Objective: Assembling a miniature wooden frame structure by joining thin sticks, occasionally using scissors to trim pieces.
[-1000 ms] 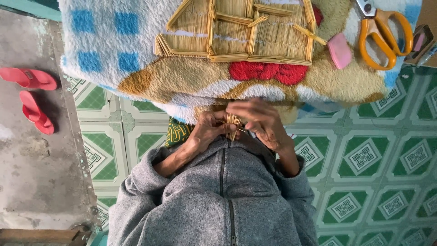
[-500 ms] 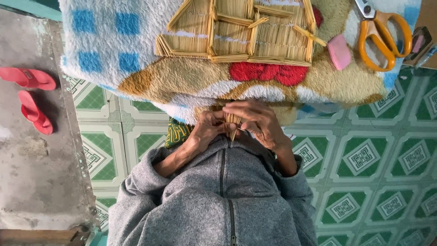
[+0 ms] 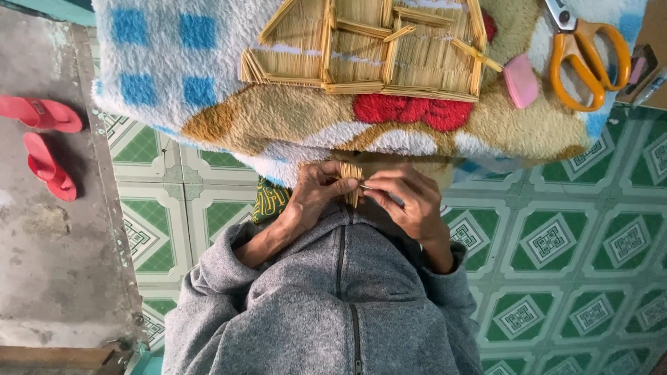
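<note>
While a largely assembled stick house model [image 3: 368, 52] lies on the far fleece blanket [image 3: 174, 76] beside orange scissors [image 3: 583, 55], the near stick bundle [image 3: 349, 182] remains loose, left hand [image 3: 314, 196] closed on it, right hand [image 3: 406, 201] pinching a thin tool.

Small bundle of thin wooden sticks [image 3: 351, 180] held between both hands

The bundle is pinched by the left hand [image 3: 314, 198]; a slim metal tool [image 3: 381, 194] is gripped by the right hand [image 3: 410, 201], below a fluffy patterned blanket [image 3: 208, 104].
</note>
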